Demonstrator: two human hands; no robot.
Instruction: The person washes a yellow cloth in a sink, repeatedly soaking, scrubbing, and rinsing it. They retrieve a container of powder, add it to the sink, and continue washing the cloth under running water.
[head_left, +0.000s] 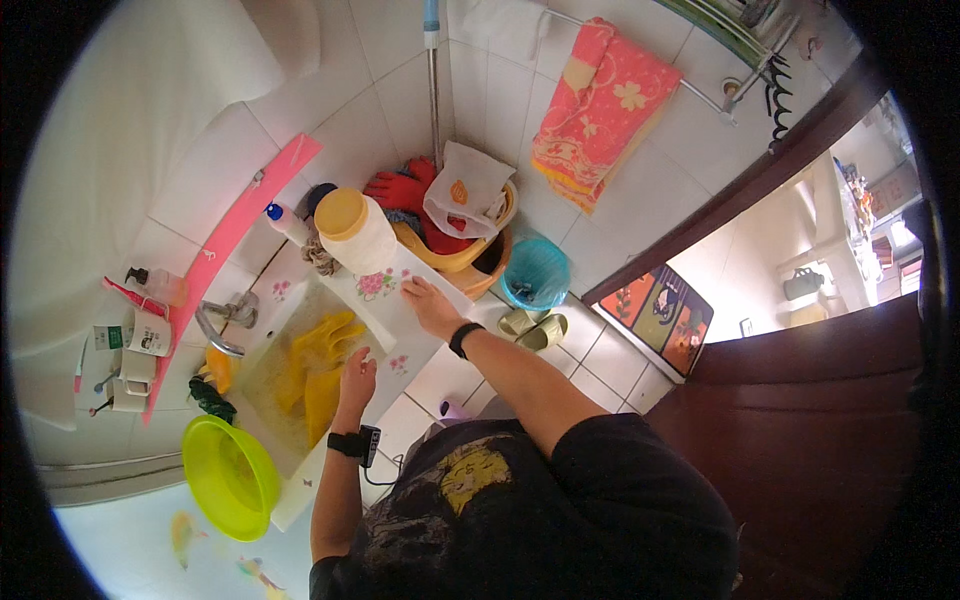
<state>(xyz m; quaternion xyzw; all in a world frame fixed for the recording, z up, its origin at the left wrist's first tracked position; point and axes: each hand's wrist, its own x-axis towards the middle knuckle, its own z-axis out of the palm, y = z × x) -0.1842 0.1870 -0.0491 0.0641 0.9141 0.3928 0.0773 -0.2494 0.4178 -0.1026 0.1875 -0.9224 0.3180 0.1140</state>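
Above the front edge of a white washbasin (270, 442) I see my left hand (358, 379), loosely curled and holding nothing. Yellow rubber gloves (319, 367) lie in the cloudy water of the basin, just beyond it. My right hand (433, 309) is over the basin's flower-printed ledge, fingers spread and empty; I cannot tell whether they touch the surface. Just past those fingers stands a large white plastic jar (361, 244) with a yellow lid (343, 212). A metal faucet (225, 326) reaches over the basin from the wall side.
A lime-green plastic basin (225, 480) leans at the left. A pink shelf (214, 259) carries cups and a pump bottle. Stacked tubs (457, 259) with red gloves, a blue-lined bin (535, 276) and green slippers (544, 332) sit to the right, before a dark door (795, 442).
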